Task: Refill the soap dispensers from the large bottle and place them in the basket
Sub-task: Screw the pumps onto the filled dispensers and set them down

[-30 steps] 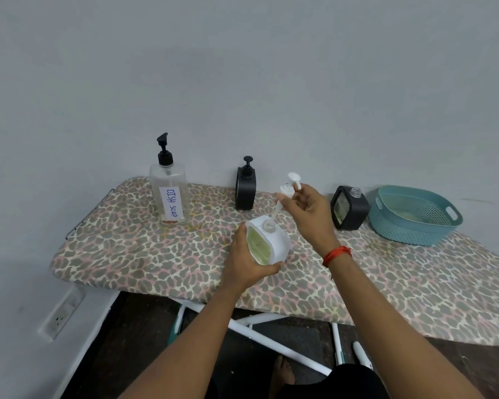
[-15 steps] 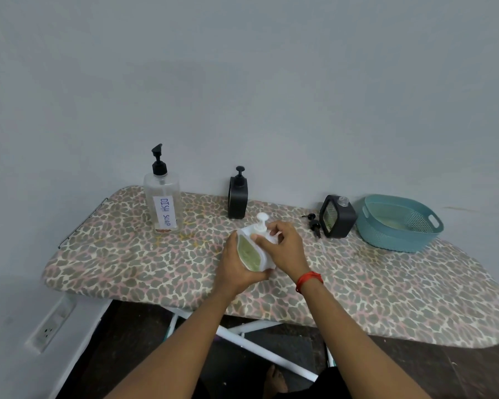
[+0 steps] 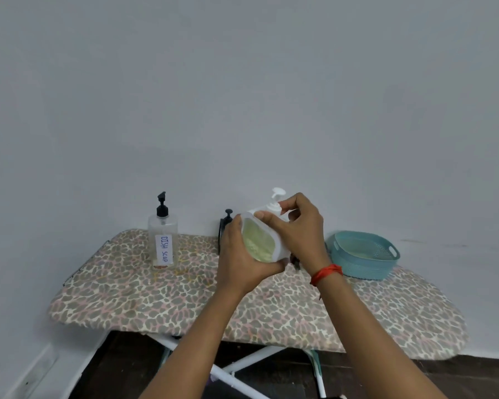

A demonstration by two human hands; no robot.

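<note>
so the white dispenser (image 3: 264, 240) is up in the air above the middle of the ironing board (image 3: 185, 298), tilted a bit, with pale green soap showing through its clear face; left hand (image 3: 242, 263) is wrapped around its lower left side, fingers curled tight on the body; right hand (image 3: 303, 228) sits on the top right, its fingers pinched around the collar of the white pump (image 3: 277, 198), which sticks up out of the neck; red thread band (image 3: 326, 273) on the right wrist; behind the left hand a black dispenser (image 3: 224, 226) peeks out, mostly hidden; off to the left the big clear bottle (image 3: 162, 243) labelled DISH SOAP stands upright, black pump on; far right near the wall is the teal basket (image 3: 363, 259), well apart from the hands
</note>
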